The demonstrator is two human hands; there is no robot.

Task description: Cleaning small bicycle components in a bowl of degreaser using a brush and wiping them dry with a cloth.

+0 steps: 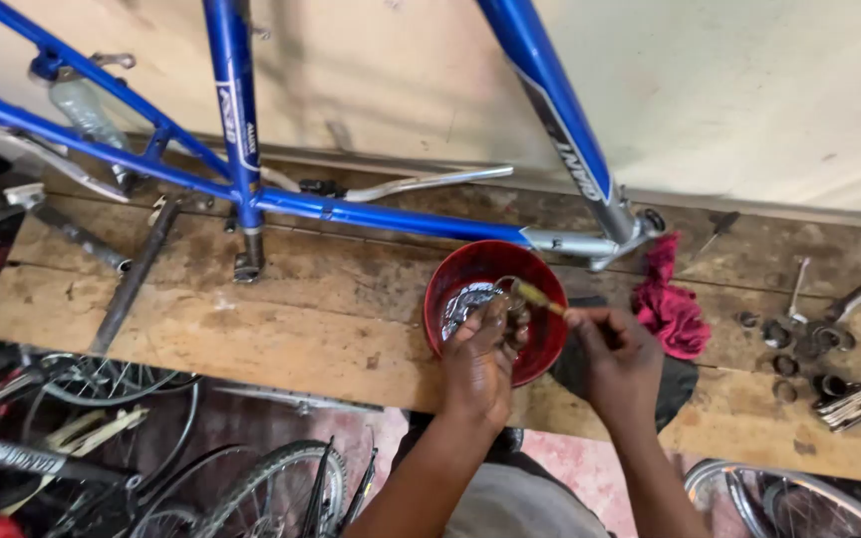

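Just right of centre in the frame I see my left hand (485,354) over a red bowl (470,274) that sits on the wooden bench (251,329); its fingers are curled around a small metal ring-shaped part (513,299), held above the bowl's wet, silvery bottom. My right hand (615,354), just beside the bowl's right edge, pinches a small brush (540,299) whose tip touches that part. A dark cloth (675,384) lies under the right hand, and a red rag (670,304) sits just beyond it. Across the top of the frame a blue bicycle frame (381,214) rests along the bench. At the far right lie loose metal rings and small bike parts (814,364). Bicycle wheels (271,488) show below the bench at lower left.
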